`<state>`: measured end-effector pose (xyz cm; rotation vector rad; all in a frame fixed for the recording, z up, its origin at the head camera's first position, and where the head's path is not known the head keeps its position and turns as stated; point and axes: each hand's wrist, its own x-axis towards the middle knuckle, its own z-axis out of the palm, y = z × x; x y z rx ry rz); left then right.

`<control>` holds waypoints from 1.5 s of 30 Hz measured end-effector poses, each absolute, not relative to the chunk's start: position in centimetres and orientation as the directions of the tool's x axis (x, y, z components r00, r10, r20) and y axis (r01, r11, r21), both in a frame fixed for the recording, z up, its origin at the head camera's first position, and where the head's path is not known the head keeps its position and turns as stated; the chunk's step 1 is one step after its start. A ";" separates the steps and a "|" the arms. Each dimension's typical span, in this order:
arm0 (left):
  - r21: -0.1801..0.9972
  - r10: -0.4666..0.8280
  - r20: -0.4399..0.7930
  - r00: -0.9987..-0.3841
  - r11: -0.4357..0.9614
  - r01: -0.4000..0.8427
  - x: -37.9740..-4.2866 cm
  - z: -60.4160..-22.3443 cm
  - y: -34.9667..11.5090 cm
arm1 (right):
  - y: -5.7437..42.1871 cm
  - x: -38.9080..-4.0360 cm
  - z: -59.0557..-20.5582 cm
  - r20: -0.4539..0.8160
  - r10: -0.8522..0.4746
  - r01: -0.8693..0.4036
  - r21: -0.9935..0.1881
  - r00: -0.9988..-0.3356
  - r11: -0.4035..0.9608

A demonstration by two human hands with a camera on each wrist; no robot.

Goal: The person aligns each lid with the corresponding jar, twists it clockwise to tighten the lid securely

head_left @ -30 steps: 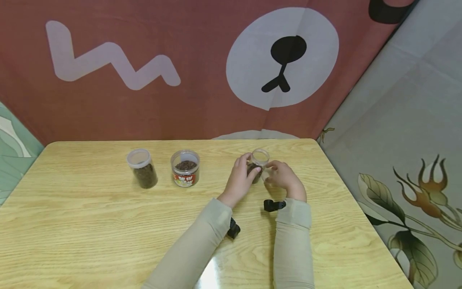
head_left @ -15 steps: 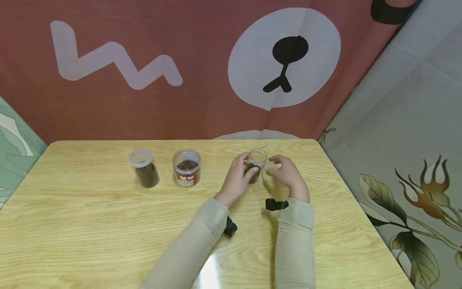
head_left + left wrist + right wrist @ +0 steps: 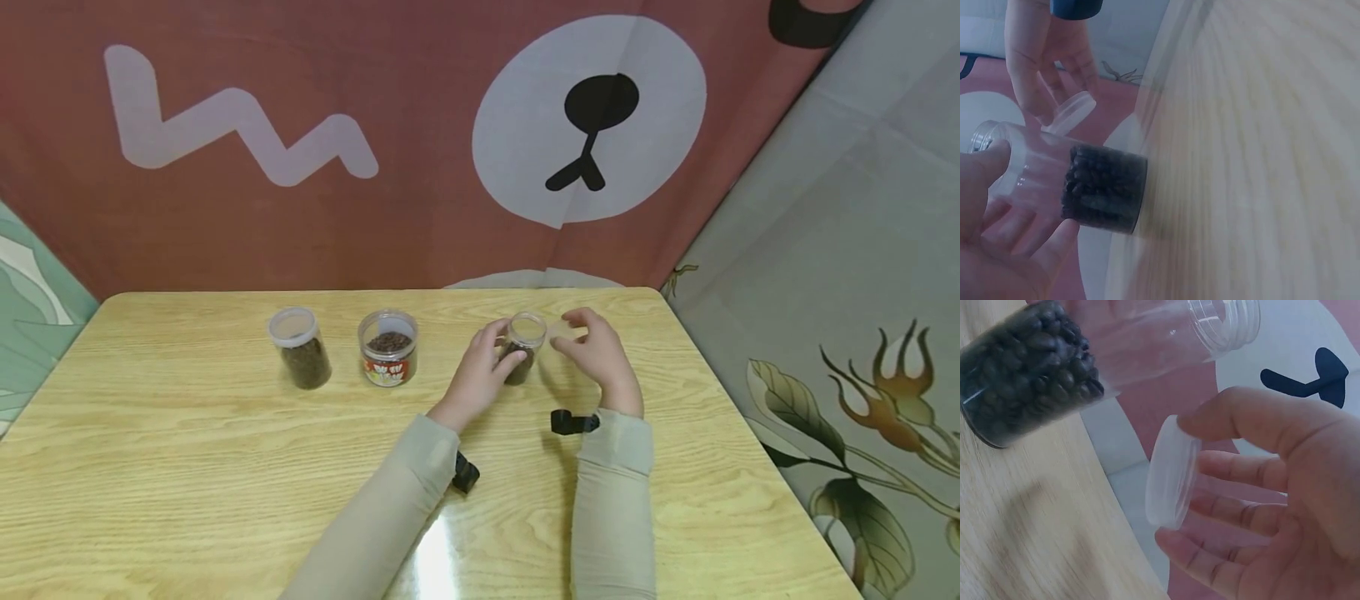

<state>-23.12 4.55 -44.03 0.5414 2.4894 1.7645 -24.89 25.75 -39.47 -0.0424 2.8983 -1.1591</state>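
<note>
My left hand [image 3: 474,371] grips a clear, open-mouthed jar [image 3: 1147,347] with a threaded neck, thumb on one side and fingers on the other. Dark, glossy, bean-like pieces [image 3: 1104,187] fill its lower part. The jar stands close to upright, its base at or just above the tabletop. In my right hand [image 3: 600,354], to the right of the jar, a translucent white screw lid [image 3: 1172,475] is pinched between thumb and fingers. The lid is apart from the jar's mouth, and in the left wrist view it shows tilted beside the jar.
On the wooden table [image 3: 225,467], a taller jar [image 3: 303,362] with a whitish top and dark contents stands at left. Beside it is a wider clear tub [image 3: 386,367] with a red label and brown pieces. A patterned cloth [image 3: 300,225] hangs behind the table's back edge.
My left hand has shifted left with the jar. My right hand, close against the jar a second ago, has moved away to the right with the lid, widening the gap.
</note>
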 end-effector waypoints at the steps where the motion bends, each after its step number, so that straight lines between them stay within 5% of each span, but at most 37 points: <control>1: 0.924 0.309 0.161 -0.937 0.288 0.254 -23.1 -44.0 4.4 | 25.7 -24.9 -39.4 -0.004 -0.028 -0.017 -0.695 -1.000 0.718; 22: 0.927 0.343 0.193 -0.919 0.243 0.285 -22.7 -44.0 2.0 | 24.8 -24.7 -39.0 0.088 -0.006 -0.075 -0.813 -0.996 0.577; 45: 0.938 0.381 0.189 -0.905 0.204 0.282 -21.9 -43.7 -0.2 | 23.3 -24.8 -38.5 0.209 -0.171 -0.262 -0.873 -0.963 0.411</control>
